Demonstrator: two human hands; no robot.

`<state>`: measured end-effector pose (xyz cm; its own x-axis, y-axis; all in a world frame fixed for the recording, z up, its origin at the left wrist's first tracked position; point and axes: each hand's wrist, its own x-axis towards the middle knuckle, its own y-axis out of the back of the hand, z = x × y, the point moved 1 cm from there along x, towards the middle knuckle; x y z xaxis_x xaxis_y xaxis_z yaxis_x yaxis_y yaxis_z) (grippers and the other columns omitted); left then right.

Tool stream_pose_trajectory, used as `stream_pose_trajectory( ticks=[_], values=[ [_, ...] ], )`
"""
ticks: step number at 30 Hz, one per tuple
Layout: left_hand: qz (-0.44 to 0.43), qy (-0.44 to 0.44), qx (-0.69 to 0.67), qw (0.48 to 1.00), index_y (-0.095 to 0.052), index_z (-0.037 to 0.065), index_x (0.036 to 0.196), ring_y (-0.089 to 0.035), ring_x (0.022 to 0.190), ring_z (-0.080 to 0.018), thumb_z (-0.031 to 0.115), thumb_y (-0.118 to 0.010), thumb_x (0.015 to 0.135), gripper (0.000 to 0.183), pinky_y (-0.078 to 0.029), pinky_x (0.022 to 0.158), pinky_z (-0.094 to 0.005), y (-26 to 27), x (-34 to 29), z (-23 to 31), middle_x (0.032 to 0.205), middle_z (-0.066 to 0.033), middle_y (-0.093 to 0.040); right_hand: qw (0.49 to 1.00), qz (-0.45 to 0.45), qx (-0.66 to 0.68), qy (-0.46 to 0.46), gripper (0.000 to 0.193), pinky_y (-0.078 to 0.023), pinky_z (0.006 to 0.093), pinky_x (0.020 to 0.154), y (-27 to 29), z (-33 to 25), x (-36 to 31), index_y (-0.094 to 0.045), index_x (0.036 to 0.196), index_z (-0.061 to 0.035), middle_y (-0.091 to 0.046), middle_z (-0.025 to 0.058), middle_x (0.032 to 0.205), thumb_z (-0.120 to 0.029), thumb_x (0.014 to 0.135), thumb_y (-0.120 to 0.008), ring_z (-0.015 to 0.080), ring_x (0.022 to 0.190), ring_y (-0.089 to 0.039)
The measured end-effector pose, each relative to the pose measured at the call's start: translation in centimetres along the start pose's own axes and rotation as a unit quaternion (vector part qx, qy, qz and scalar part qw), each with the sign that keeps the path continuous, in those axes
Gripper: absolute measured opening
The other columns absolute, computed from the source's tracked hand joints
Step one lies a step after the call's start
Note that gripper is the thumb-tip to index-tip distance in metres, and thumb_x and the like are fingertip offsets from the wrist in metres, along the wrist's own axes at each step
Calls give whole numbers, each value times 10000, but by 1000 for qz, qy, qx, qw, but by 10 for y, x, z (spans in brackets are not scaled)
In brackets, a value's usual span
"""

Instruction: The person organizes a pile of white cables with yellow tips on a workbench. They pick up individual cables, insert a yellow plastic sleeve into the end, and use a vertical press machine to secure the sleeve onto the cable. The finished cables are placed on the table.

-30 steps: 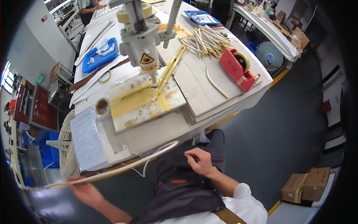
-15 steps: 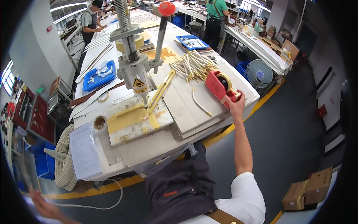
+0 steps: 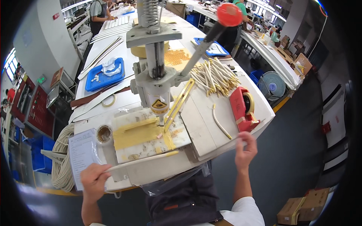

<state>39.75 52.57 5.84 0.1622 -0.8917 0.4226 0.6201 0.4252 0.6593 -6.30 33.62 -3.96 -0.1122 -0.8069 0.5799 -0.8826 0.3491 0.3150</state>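
My left hand [image 3: 93, 180] is closed on one end of a white cord [image 3: 145, 161], at the table's front left edge. The cord stretches to the right, and its free end is wrapped in yellow. Just in front of the red tape dispenser [image 3: 238, 109], my right hand [image 3: 246, 152] has thumb and forefinger pinched together; whatever lies between them is too small to make out. Left of the dispenser lies a single short cord [image 3: 220, 122] with yellow ends. A hand press [image 3: 154, 88] with a red-knobbed lever stands over a board [image 3: 122, 152] covered partly with yellow tape.
Behind the dispenser is a pile of short white cords [image 3: 215, 77] with yellow ends. A blue tray [image 3: 105, 81], a small cup [image 3: 103, 134] and a paper sheet [image 3: 81, 154] are on the left. A coil of cord [image 3: 62, 162] hangs beside the table. A fan [image 3: 272, 84] stands right.
My right hand has left the tape dispenser and drawn back toward me. My left hand has come up from the lower left to the table edge, bringing the white cord across the front.
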Motion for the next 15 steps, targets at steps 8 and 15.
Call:
stream_pose_trajectory(
  ticks=[8,15],
  values=[
    [-144,71,-132,978,-747,27,1013,-678,706,-279,80,-739,861,161,-530,636,-332,-45,20,14,860,-142,-721,773,-472,358,-225,410,-567,257,778,-109,-97,4,-666,1153,13,-707,71,961,48,771,-811,126,877,-691],
    [-88,180,-139,970,-746,19,1057,-665,697,-189,83,-744,874,195,-521,640,-294,-53,-34,-6,859,-129,-727,714,-507,401,-269,277,-592,267,739,-127,-86,-28,-677,1085,26,-733,93,898,22,829,-784,140,815,-714]
  ],
)
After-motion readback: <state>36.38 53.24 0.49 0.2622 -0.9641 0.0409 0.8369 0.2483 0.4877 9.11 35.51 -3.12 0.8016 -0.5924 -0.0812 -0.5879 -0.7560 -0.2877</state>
